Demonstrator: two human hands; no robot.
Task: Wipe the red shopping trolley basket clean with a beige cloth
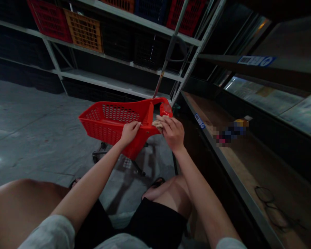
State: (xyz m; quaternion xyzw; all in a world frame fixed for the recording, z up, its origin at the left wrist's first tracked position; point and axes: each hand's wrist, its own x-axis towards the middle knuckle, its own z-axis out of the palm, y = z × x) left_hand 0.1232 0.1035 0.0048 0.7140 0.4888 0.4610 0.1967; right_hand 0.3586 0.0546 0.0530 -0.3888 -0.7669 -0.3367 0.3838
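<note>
A small red plastic shopping cart (106, 133) stands on the floor ahead of me, its perforated basket pointing left. My left hand (130, 133) is closed on the near rim of the basket, close to the handle end. In my right hand (174, 134) is a crumpled beige cloth (157, 123), pinched between the fingers. That cloth is right beside the cart's red handle (166, 110); whether it touches the plastic I cannot tell. Part of the cloth is hidden behind my fingers.
On my right runs a long shelf (238, 166) with eyeglasses (272, 207) and a blurred-out bottle (242, 123) on it. A metal rack (98, 81) behind the cart holds crates, among them a yellow crate (85, 31). A pole (162, 74) leans against the rack.
</note>
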